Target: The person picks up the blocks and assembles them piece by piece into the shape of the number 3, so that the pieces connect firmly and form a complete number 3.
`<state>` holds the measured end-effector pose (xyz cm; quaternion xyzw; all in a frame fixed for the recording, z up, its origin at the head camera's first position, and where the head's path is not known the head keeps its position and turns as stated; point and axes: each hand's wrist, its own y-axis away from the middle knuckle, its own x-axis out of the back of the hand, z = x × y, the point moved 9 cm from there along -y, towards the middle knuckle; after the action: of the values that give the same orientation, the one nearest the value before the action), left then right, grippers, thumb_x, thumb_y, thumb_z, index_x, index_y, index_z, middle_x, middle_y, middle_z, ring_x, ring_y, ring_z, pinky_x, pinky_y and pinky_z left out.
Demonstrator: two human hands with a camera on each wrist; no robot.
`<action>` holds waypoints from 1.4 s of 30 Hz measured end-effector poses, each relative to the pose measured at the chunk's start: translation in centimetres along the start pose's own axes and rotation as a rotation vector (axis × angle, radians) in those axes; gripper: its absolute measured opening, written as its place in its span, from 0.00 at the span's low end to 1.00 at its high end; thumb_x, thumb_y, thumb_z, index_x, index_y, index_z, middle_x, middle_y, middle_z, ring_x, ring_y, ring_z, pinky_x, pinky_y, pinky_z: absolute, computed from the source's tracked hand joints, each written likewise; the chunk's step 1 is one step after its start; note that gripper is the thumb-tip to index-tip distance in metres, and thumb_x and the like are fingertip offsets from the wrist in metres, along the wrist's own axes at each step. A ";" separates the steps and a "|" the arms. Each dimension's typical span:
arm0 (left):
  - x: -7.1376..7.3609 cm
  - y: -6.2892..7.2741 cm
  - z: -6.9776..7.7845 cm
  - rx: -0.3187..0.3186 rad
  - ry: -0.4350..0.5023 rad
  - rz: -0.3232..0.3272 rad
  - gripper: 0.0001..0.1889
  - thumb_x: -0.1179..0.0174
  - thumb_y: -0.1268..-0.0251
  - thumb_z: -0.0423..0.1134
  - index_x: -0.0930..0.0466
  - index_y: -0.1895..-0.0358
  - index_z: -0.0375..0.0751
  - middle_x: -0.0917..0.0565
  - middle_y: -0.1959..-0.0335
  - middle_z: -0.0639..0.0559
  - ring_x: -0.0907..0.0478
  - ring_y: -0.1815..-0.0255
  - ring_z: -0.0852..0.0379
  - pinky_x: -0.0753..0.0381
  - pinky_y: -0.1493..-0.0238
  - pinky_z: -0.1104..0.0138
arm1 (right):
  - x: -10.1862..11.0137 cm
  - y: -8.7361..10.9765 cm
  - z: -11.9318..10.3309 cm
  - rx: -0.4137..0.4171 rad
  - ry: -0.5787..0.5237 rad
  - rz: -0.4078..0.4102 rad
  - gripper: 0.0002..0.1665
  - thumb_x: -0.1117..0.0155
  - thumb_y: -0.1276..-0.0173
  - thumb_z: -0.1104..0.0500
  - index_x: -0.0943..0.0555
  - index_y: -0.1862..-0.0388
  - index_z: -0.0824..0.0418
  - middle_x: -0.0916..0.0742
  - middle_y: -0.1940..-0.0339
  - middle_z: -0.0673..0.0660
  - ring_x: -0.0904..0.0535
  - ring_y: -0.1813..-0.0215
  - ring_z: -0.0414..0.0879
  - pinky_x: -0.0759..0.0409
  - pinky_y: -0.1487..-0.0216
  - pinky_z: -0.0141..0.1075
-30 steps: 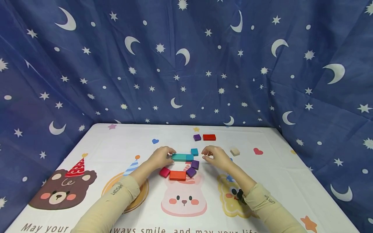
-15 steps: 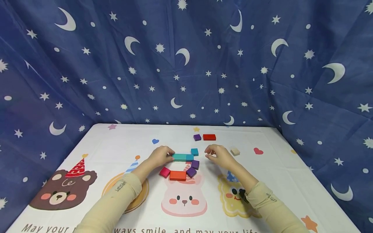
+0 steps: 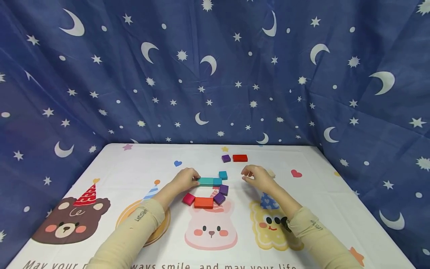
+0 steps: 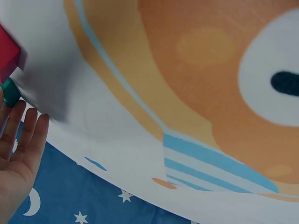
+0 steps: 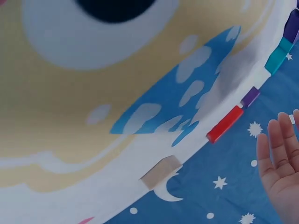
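My left hand (image 3: 184,179) pinches the left end of a long teal block (image 3: 206,182), thumb on the near side. In the left wrist view a green block end (image 4: 10,92) shows beside the fingertips. A small blue block (image 3: 217,181) continues the teal one on its right; another blue block (image 3: 223,175) lies just behind. Two purple blocks (image 3: 223,189), an orange-red block (image 3: 203,203) and a crimson block (image 3: 188,199) curve round in front. To the right, my right hand (image 3: 260,177) hovers with fingers loosely bent and nothing in them.
At the back lie a small purple block (image 3: 226,158) and a long red block (image 3: 240,158). A pale wooden block (image 3: 271,173) sits partly hidden behind the right hand. Printed animals cover the white tablecloth (image 3: 151,160); a blue starry curtain (image 3: 215,74) hangs beyond the table's far edge.
My right hand has drawn off to the right, away from the blue block, and now overlaps the wooden block. The left hand has stayed almost still at the teal block's end.
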<state>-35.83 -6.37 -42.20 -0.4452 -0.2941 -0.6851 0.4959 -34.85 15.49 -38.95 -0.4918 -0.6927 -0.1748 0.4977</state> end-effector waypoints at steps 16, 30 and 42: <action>0.2 0.1 -0.3 0.015 0.023 0.017 0.13 0.32 0.48 0.32 0.15 0.57 0.34 0.13 0.61 0.44 0.18 0.57 0.51 0.20 0.49 0.59 | 1.3 0.7 2.8 -0.081 0.050 0.018 0.09 0.35 0.41 0.65 0.18 0.61 0.66 0.14 0.64 0.57 0.21 0.60 0.50 0.21 0.55 0.43; 0.1 0.0 -0.9 0.044 0.048 0.029 0.13 0.32 0.48 0.33 0.14 0.57 0.36 0.13 0.60 0.45 0.18 0.60 0.54 0.20 0.50 0.60 | 2.9 0.7 6.3 -0.177 0.082 0.074 0.12 0.36 0.41 0.66 0.19 0.58 0.69 0.15 0.59 0.65 0.21 0.53 0.60 0.23 0.49 0.52; 0.3 0.0 -0.9 0.060 0.043 0.026 0.13 0.32 0.47 0.35 0.14 0.57 0.37 0.13 0.61 0.47 0.22 0.64 0.57 0.21 0.50 0.60 | 2.8 1.4 10.1 -0.334 0.044 0.032 0.25 0.37 0.41 0.59 0.27 0.49 0.75 0.20 0.53 0.74 0.23 0.53 0.65 0.25 0.50 0.54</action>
<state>-36.11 -7.23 -42.29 -0.4190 -0.2980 -0.6791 0.5239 -38.97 24.96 -41.40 -0.5747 -0.6351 -0.2900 0.4268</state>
